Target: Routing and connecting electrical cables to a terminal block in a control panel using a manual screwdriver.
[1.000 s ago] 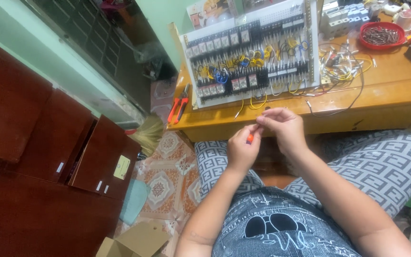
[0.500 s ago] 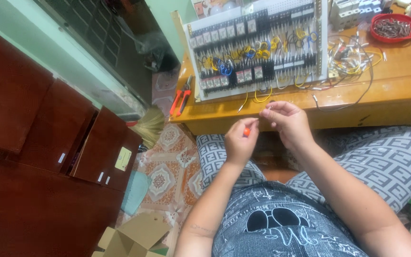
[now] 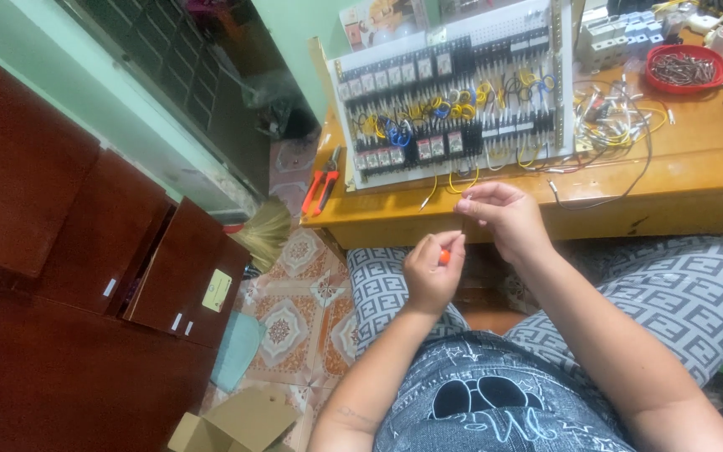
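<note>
My left hand (image 3: 431, 272) is closed around a small orange-handled tool (image 3: 443, 256), held over my lap in front of the wooden table (image 3: 679, 172). My right hand (image 3: 502, 219) is raised just to the right of it, fingers pinched together near the table's front edge; what it pinches is too small to make out. The two hands are slightly apart. Just beyond them lies a white wiring panel (image 3: 453, 92) with rows of black components and yellow and blue wires (image 3: 395, 130). Yellow wire ends hang over the panel's near edge.
Orange-handled pliers (image 3: 320, 188) lie on the table's left end. A red bowl of small metal parts (image 3: 684, 67) and loose wires (image 3: 612, 117) sit at the right. Dark wooden cabinets (image 3: 85, 251) stand left, a broom (image 3: 265, 230) and a cardboard box (image 3: 236, 423) on the tiled floor.
My hands have drawn apart: the left one dropped slightly with the orange tool, the right one lifted toward the table edge. The view shifted a little.
</note>
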